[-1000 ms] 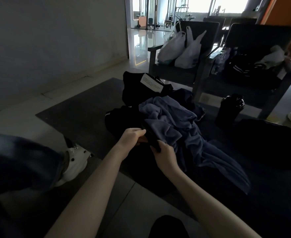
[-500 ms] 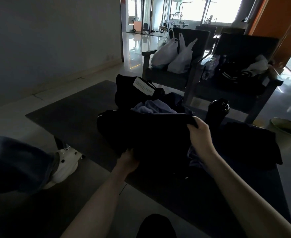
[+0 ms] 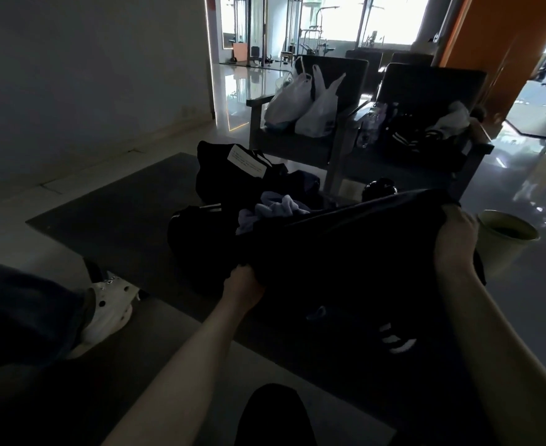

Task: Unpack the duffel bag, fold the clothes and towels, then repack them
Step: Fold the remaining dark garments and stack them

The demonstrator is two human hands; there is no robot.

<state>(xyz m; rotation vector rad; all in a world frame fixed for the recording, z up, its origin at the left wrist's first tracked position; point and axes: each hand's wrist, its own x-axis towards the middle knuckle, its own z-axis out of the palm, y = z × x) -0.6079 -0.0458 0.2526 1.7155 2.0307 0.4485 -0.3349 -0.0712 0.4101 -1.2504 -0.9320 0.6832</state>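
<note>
Findings: the person is holding a black garment (image 3: pixel 345 259) stretched between both hands, on the near side of the duffel bag (image 3: pixel 233 175) and raised above the dark mat (image 3: pixel 110 214) on which the bag is sitting.

- **Left hand:** The left hand (image 3: pixel 244 284) is gripping the garment's lower edge low and just in front of the bag, with its fingers curled into the cloth.
- **Right hand:** The right hand (image 3: pixel 456 236) is gripping an upper corner, higher and well to the right of the bag, with its fingers closed over the hem.
- **Other items:** A bluish towel (image 3: pixel 274 209) is lying bunched against the bag's near side, partly hidden behind the garment. A pale bin (image 3: pixel 503 239) is standing farther right of the bag, beyond the right hand.

Assessment: folding appears to be the step in hand, with the garment being opened out for a first fold. The next move is probably calling for the cloth to be laid flat on the mat in front of the bag, or for the two held edges to be brought together. The dim light is making seams hard to distinguish.
</note>
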